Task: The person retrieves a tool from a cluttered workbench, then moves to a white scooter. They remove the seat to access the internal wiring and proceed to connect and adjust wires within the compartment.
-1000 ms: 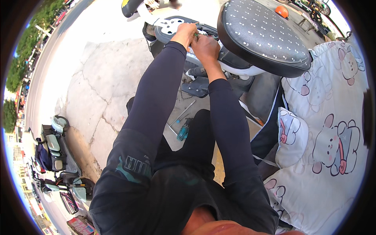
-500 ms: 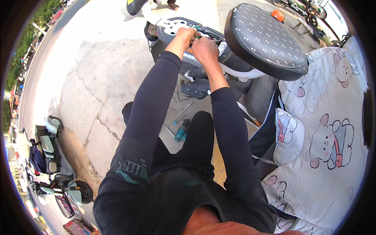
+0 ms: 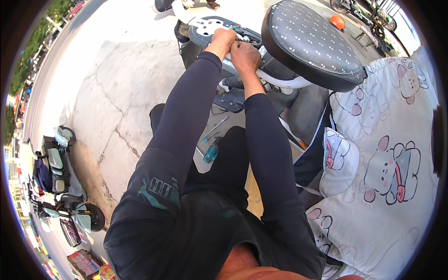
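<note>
Both my hands are at the opened body of a scooter, close together over its exposed wires (image 3: 234, 29). My left hand (image 3: 224, 39) is closed, its fingertips curled down beside the wires. Against it, my right hand (image 3: 246, 56) is closed too, thumb side toward the left. What the fingers pinch is hidden behind the knuckles. Just beyond the left hand lies a white panel with round holes (image 3: 208, 27). Right of my hands, a black padded seat (image 3: 311, 44) with small white marks is tilted up.
A teal power drill (image 3: 211, 153) and a long thin metal rod (image 3: 214, 128) lie on the ground by my knees. A white cartoon-print quilted cover (image 3: 387, 135) fills the right side. Parked scooters (image 3: 60, 182) stand at left. An orange helmet (image 3: 337, 22) is behind the seat.
My hands have drawn closer together at the wires, the left shifting slightly up. The view has shifted a little; the scooter and tools otherwise look unchanged.
</note>
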{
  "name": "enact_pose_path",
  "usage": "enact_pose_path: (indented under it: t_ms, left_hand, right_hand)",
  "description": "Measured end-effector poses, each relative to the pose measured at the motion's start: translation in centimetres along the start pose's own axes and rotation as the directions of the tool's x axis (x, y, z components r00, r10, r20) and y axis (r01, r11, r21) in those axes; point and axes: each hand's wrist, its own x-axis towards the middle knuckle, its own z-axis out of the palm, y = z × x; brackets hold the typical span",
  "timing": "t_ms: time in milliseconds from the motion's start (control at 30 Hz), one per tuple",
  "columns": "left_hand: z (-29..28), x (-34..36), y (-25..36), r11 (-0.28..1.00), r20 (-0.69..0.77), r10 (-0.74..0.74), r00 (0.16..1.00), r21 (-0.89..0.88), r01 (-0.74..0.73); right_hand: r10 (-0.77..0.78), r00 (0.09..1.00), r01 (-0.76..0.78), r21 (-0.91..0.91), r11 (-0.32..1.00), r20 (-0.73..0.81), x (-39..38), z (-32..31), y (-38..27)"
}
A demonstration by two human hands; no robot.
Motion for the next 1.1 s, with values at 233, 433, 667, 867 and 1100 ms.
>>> enact_pose_path:
  t_ms: [233, 433, 667, 867, 1100]
  left_hand:
    - [-0.2, 0.4, 0.8, 0.997, 0.028, -0.077, 0.997, 0.006, 0.077]
    - [-1.2, 0.0, 1.0, 0.994, -0.004, -0.081, 0.997, 0.075, 0.081]
    - [-0.8, -1.4, 1.7, 0.998, -0.007, -0.067, 0.998, -0.02, 0.067]
    - [-2.6, -1.0, 1.3, 0.986, 0.086, -0.058, 0.995, -0.152, 0.071]
    - [-3.9, -1.1, 1.0, 0.969, 0.31, 0.086, 0.947, 0.196, -0.153]
  right_hand:
    - [-0.111, 0.989, 0.11, -0.011, 0.994, -0.095, 0.2, 0.9, 0.8]
    - [-0.184, 0.975, 0.193, 0.06, 0.979, -0.128, -0.8, 0.8, 0.6]
    - [-0.239, 0.948, 0.257, 0.065, 0.964, -0.211, -1.0, 1.0, 1.3]
    - [-0.103, 0.994, 0.108, 0.237, 0.966, -0.034, -0.2, -0.1, 0.5]
    - [-0.029, 0.992, 0.063, 0.277, 0.959, -0.122, 3.0, 0.3, 3.0]
